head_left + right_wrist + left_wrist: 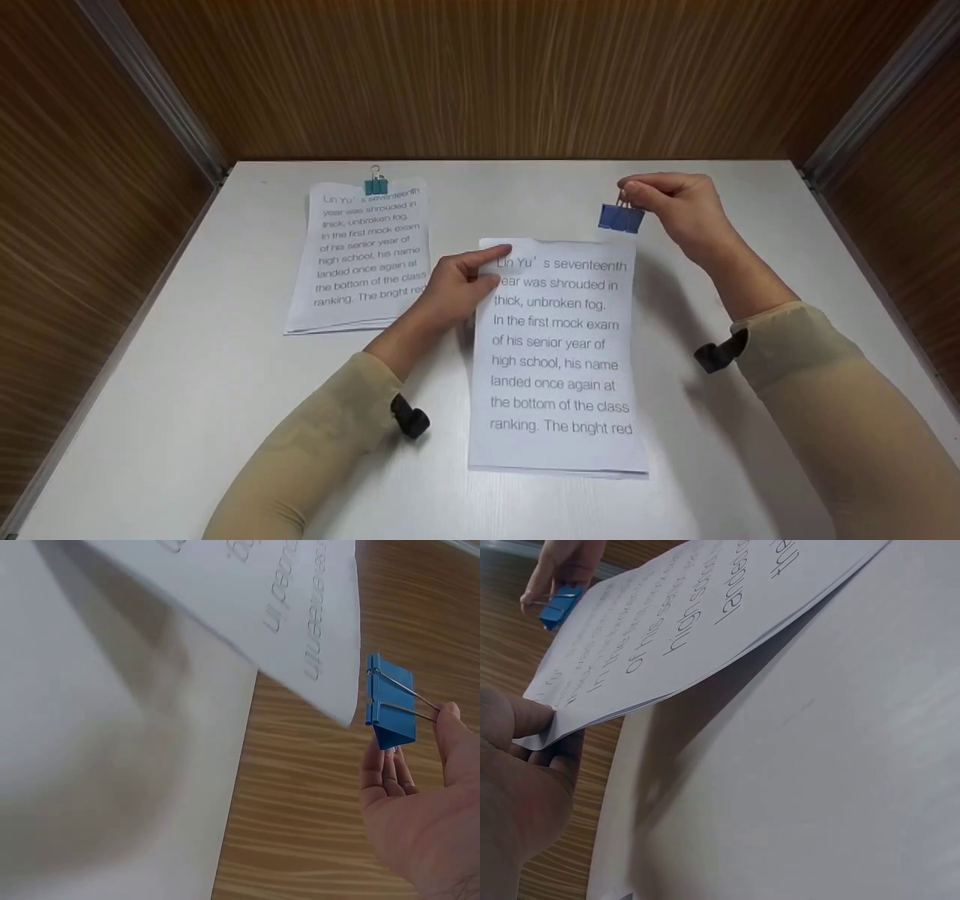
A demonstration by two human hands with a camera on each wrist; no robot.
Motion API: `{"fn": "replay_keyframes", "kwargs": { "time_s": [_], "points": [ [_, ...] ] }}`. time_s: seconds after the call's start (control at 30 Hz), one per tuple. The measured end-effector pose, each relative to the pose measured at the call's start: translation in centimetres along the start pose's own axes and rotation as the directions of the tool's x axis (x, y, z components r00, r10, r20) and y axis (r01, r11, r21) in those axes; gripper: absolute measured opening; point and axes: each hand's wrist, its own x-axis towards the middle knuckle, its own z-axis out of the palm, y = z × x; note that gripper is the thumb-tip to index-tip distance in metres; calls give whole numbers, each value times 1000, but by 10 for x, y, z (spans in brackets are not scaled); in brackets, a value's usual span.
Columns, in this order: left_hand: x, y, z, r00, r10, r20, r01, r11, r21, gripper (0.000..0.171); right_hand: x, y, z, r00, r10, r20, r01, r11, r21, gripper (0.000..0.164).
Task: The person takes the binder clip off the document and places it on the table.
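My left hand (457,289) pinches the upper left edge of a stack of printed sheets (559,360), thumb on the print and fingers beneath. In the left wrist view the top end of the stack (667,630) is raised off the table, casting a shadow under it. Just beyond the stack's upper right corner, my right hand (686,214) holds a blue binder clip (621,217) by its wire handles. The right wrist view shows the clip (394,701) beside the paper corner, apart from it, with the thumb against the handle ends.
A second stack of printed sheets (360,262) lies to the left, with a teal binder clip (376,184) on its top edge. Both rest on a white table (225,390). Wood-grain panels (480,82) enclose the table at the back and sides.
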Motion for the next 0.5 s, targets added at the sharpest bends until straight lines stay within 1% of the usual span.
{"fn": "replay_keyframes", "kwargs": {
  "time_s": [0.27, 0.5],
  "points": [
    [0, -2, 0, 1000, -11, -3, 11, 1000, -4, 49, -10, 19, -32, 995, 102, -20, -101, 993, 65, 42],
    [0, -2, 0, 999, -32, 8, 33, 998, -49, 49, -21, 32, -54, 987, 156, -29, -154, 986, 62, 47]
  ]
}}
